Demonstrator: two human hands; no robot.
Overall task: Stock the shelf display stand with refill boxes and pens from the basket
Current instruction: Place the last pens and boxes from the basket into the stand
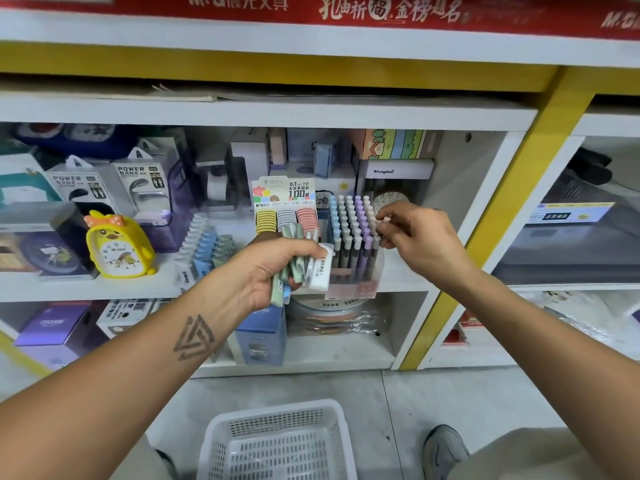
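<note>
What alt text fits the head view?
A person's right hand pinches a pen at the pastel pen rows of a shelf display stand, while the left hand grips a bundle of pens. A white basket sits on the floor below.

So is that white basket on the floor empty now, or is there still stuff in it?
Empty, as far as shows: the white basket has only bare mesh floor visible, though its near end is cut off by the frame.

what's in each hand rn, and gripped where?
Left hand: a bundle of pens plus a white refill box, fingers wrapped round their middles. Right hand: fingertips pinch the top of one pen at the display stand.
</note>
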